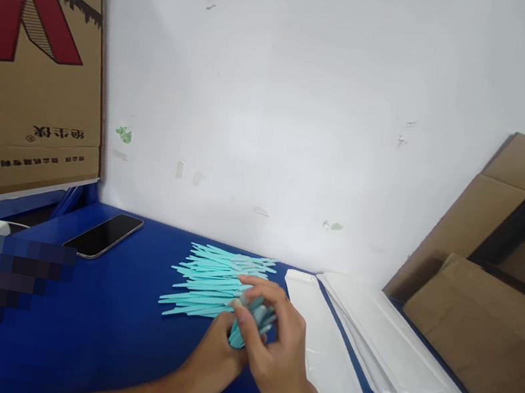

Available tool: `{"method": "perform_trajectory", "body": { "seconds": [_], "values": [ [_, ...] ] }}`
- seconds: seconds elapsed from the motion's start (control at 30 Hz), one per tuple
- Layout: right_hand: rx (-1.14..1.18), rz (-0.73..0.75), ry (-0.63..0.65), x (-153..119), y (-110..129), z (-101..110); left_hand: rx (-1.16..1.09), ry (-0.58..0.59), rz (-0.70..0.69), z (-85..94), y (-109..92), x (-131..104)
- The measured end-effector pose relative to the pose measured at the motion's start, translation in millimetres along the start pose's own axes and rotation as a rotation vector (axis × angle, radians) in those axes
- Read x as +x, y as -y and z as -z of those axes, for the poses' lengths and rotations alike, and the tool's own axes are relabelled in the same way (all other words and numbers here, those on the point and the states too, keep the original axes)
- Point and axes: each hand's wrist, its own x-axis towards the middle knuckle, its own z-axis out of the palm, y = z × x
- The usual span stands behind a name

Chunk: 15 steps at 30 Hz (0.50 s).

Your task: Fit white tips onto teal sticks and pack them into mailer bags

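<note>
My left hand [219,355] is wrapped round a bundle of thin turquoise sticks [238,336], held just above the table. At the top of that bundle, my right hand [285,346] has its thumb and fingers curled about the stick ends. Some fingertips are hidden, and the sticks' exact kind is not clear. Behind both hands lies a loose pile of the same tapered turquoise sticks [201,284], spread roughly side by side. A flat white sleeve [327,350] rests just right of my right hand, which covers part of its edge.
Several white sleeves [389,341] lie stacked to the right on the blue table [106,331]. A phone [106,235] lies at the back left. Large cardboard boxes flank the table, one on the left [31,95] and one on the right [480,343]. A white wall stands behind.
</note>
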Motion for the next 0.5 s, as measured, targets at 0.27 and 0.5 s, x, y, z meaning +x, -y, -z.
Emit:
{"method": "perform_trajectory", "body": {
  "seconds": [0.27,0.5],
  "values": [
    [0.047,-0.082,0.091,-9.0,-6.4,-3.5,0.081,-0.022,0.07,2.6,-10.0,-5.3],
    [-0.613,-0.285,0.072,31.2,-34.7,56.0,0.302,-0.115,0.107,4.2,-0.4,-5.6]
  ]
}}
